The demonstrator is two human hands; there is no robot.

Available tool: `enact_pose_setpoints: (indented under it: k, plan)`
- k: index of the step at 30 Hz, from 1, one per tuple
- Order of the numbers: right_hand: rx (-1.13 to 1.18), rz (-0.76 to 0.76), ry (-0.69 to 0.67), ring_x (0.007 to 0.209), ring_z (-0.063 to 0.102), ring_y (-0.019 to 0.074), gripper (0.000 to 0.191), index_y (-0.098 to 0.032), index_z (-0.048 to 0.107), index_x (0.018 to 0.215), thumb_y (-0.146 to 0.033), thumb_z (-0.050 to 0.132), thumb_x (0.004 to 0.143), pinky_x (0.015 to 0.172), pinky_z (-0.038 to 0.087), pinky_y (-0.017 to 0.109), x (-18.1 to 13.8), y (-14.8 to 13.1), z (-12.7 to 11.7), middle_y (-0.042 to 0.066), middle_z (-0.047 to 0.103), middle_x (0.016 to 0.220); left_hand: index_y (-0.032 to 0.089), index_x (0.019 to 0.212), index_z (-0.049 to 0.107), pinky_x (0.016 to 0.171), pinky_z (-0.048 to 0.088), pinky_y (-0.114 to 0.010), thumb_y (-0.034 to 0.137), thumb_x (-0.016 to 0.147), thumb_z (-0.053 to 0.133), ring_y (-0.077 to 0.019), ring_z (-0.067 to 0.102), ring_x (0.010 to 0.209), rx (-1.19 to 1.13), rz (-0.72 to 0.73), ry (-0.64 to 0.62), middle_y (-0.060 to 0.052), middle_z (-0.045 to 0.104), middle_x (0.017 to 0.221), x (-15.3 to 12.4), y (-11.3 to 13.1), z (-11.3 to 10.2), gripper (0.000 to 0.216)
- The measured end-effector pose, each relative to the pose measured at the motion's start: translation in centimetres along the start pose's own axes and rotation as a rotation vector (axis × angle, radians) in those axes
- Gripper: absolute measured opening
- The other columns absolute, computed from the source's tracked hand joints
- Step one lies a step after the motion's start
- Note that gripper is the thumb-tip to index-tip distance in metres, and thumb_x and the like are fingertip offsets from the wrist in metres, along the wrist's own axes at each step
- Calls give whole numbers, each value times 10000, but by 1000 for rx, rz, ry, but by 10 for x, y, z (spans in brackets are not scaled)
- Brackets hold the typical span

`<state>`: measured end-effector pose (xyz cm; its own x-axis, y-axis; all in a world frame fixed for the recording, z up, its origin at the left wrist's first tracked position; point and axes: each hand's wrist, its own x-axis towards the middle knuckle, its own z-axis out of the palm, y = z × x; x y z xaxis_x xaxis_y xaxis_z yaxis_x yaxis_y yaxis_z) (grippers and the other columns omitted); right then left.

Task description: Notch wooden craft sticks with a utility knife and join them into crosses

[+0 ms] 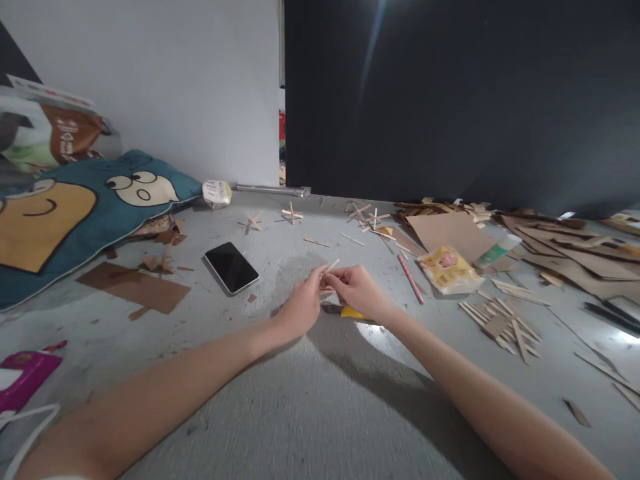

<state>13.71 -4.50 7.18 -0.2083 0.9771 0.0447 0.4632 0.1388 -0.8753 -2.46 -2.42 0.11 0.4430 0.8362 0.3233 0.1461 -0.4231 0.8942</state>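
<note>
My left hand (300,305) and my right hand (361,291) meet at the middle of the grey work surface, fingers closed together. Between their fingertips the end of a small wooden stick (333,265) pokes up; the rest of it is hidden by the fingers. Just below my right hand lies a utility knife with a yellow handle (353,312), its dark blade end pointing left. A black-screened phone (232,268) rests left of my hands. To the right of them lies a red patterned pencil (411,279).
Small crossed-stick pieces (292,213) stand toward the back. At right are a yellow packet (449,269), a glue tube (499,251), loose wooden sticks (505,323) and cardboard scraps (575,250). On the left sit a blue cushion (107,217), brown cardboard (135,287) and a magenta glue gun (30,377).
</note>
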Motion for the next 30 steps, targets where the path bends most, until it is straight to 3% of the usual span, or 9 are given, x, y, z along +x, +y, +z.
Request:
enact_pose_setpoints:
  k: [4,12,17,24,30]
  plan:
    - [32,78,-39,434,364,101,397,-188,568,625,-480,510,888,467,271,252,-2,1,-1,-43,423,449,181,1424,460,983,599,-474,84,968,392,-228,729,1064,-42,-9,34,-150,708,1187,2,-2,0,471]
    - [513,252,-23,413,217,52,458,-238,389,624,-568,660,788,410,213,212,0,14,21,-118,251,483,183,1437,482,933,619,-446,86,965,411,-233,731,1023,27,-34,51,-143,737,1122,2,7,-5,487]
    - [499,269,-50,410,222,50,448,-225,434,646,-574,676,787,395,218,205,0,15,19,-112,289,474,250,1475,477,991,584,-417,9,890,405,-193,705,1053,58,58,-43,-89,729,1153,1,10,-5,637]
    - [525,273,-58,409,223,50,448,-222,447,664,-588,671,792,391,208,202,3,17,21,-116,288,472,183,1450,480,904,581,-379,47,931,401,-207,701,957,160,1,-5,-100,729,1039,0,15,-5,542]
    - [526,265,-81,411,217,45,481,-224,433,652,-627,665,775,393,204,199,3,20,22,-126,257,473,240,1470,476,889,551,-361,57,923,394,-214,678,990,233,85,-58,-90,713,1094,-1,9,-5,582]
